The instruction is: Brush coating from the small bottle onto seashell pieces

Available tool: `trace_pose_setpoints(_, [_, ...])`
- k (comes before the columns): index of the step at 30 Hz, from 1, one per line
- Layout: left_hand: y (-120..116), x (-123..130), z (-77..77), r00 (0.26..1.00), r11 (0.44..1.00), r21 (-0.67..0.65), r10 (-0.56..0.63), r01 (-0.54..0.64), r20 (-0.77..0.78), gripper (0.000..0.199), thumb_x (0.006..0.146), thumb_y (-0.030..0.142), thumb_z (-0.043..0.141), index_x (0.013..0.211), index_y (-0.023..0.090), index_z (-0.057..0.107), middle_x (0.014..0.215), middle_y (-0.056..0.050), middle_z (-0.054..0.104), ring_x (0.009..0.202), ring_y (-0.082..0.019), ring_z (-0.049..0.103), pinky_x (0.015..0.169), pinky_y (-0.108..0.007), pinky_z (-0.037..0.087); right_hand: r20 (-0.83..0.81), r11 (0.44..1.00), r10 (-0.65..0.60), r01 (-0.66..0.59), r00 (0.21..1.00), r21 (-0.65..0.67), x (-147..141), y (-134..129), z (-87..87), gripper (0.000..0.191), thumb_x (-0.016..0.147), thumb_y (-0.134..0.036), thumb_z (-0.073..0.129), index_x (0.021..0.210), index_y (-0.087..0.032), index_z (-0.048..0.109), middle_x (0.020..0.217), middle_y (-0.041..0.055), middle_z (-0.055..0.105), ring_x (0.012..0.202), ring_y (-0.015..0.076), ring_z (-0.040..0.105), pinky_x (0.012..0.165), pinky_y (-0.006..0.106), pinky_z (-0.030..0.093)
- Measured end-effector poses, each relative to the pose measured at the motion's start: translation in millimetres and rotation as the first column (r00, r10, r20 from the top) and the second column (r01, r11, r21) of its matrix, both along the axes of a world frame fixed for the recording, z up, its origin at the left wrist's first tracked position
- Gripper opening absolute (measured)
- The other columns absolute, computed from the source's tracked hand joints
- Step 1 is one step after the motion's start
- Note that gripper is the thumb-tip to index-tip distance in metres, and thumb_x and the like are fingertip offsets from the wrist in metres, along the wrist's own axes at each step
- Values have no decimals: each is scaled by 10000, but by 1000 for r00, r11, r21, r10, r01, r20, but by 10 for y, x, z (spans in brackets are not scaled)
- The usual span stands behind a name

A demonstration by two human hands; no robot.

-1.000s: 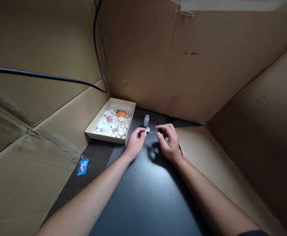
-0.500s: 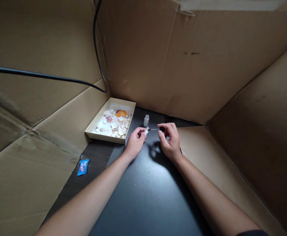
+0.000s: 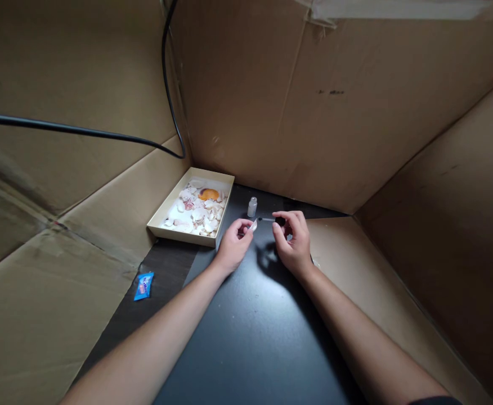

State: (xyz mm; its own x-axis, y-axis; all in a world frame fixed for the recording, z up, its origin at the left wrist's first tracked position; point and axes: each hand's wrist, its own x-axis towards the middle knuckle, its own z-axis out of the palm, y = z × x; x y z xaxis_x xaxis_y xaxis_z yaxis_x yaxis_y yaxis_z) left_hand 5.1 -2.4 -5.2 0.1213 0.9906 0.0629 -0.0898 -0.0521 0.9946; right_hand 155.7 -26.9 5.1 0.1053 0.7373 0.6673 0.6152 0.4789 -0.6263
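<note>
Between the thumb and fingers of my left hand [image 3: 233, 243] is a small pale shell [image 3: 254, 226]. My right hand [image 3: 292, 239] pinches the black cap [image 3: 279, 222] of a brush applicator. Its thin stem [image 3: 267, 219] points left and ends in a dark tip [image 3: 260, 219] close to the shell; a slight gap shows between them. Just beyond my left fingertips stands a small clear bottle [image 3: 252, 207], upright and uncapped, with whitish contents.
A shallow cream box [image 3: 183, 238] of shells, one of them orange [image 3: 208, 194], sits at the back left. Nearer lies a blue wrapped packet [image 3: 144, 286]. Cardboard walls [image 3: 246, 101] surround the dark table [image 3: 238, 337]. A black cable [image 3: 103, 134] hangs at upper left.
The shell in my left hand has turned and shows a smoother side. The brush tip has come slightly away from the shell to the right.
</note>
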Motion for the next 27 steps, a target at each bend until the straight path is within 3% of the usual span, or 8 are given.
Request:
trace_pose_setpoints(4, [-2, -1, -6, 1000, 1000, 23, -1, 1, -5, 109, 768, 191, 648, 868, 151, 626, 727, 16, 549, 654, -94, 454, 640, -204, 355, 12, 997, 76, -75, 997, -11, -5, -7, 8, 175, 875, -230, 542, 1030, -212, 621, 880, 29, 493, 610, 112, 475, 579, 283, 451])
trace_pose_setpoints(9, [-10, -8, -4, 1000, 1000, 5, -11, 11, -9, 113, 777, 213, 645, 870, 151, 628, 692, 20, 530, 633, -94, 449, 622, -208, 356, -8, 1000, 7, -6, 1000, 9, -10, -6, 16, 177, 869, -218, 547, 1029, -207, 621, 894, 31, 486, 610, 109, 467, 585, 286, 449])
trace_pose_setpoints(13, [10, -8, -32, 1000, 1000, -24, -3, 3, 18, 112, 780, 205, 630, 880, 156, 613, 759, -1, 581, 693, -108, 518, 649, -214, 395, 3, 997, 82, -82, 997, -9, -6, 4, -1, 164, 870, -211, 545, 1014, -205, 624, 850, 18, 487, 611, 111, 469, 585, 279, 441])
trace_pose_setpoints(18, [29, 2, -52, 1000, 1000, -30, 2, -1, 14, 86, 814, 192, 563, 884, 152, 593, 788, -8, 588, 725, -110, 566, 638, -208, 421, -34, 1000, -10, 10, 999, 3, 1, 14, -16, 177, 860, -204, 547, 1018, -201, 629, 921, 36, 476, 617, 106, 466, 592, 285, 446])
trace_pose_setpoints(22, [22, 12, -31, 1000, 996, -84, 4, -3, 10, 100, 828, 188, 523, 902, 150, 578, 752, 5, 573, 703, -103, 576, 592, -189, 427, -10, 997, 71, -71, 997, -31, 2, 2, -6, 182, 868, -200, 534, 1023, -207, 629, 901, 34, 489, 639, 115, 480, 591, 280, 443])
trace_pose_setpoints(27, [18, 17, -2, 1000, 995, -96, 6, -5, 6, 105, 845, 151, 476, 893, 142, 568, 759, 6, 579, 663, -80, 570, 571, -170, 430, -19, 1000, -3, 3, 1000, -15, 1, 5, -2, 187, 868, -197, 533, 1035, -201, 617, 908, 36, 489, 662, 123, 482, 623, 290, 443])
